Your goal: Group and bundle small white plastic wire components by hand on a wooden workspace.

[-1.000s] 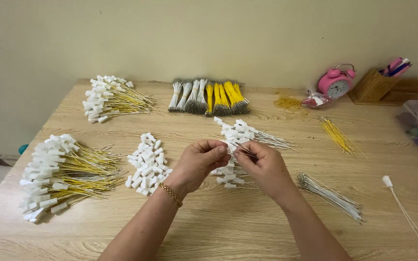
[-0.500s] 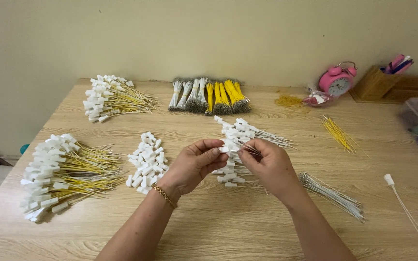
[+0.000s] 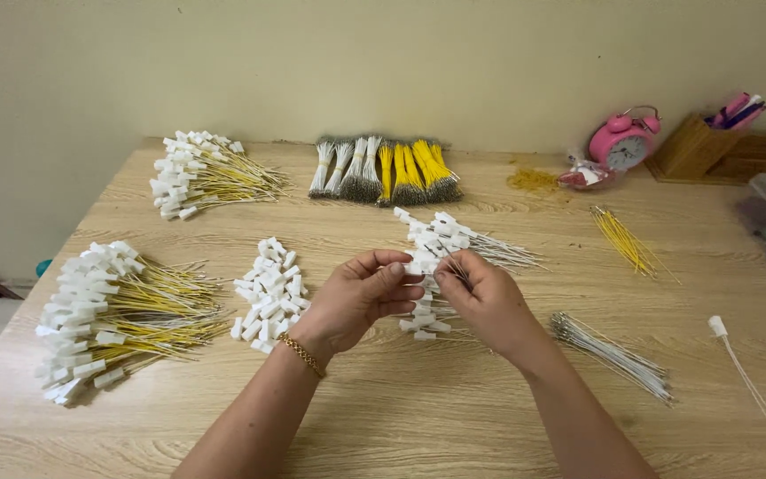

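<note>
Left hand (image 3: 361, 297) and right hand (image 3: 480, 297) both pinch a white connector (image 3: 418, 266) (thin wire) above the white-wire pile (image 3: 454, 244); a slip could probably scatter it.

Wooden table (image 3: 454, 417), pale wall behind. Far left: pile of yellow wires with white connectors (image 3: 201, 173); near left, a larger such pile (image 3: 117, 315). Loose white connectors (image 3: 269, 293) heaped between. Back centre: bundles of white, grey and yellow wires (image 3: 383, 170). Right: bare yellow wires (image 3: 624, 241), grey wires (image 3: 612, 353), one lone white-tipped wire (image 3: 742, 372). Pink alarm clock (image 3: 622, 142) beside wooden pen holder (image 3: 698, 146).
</note>
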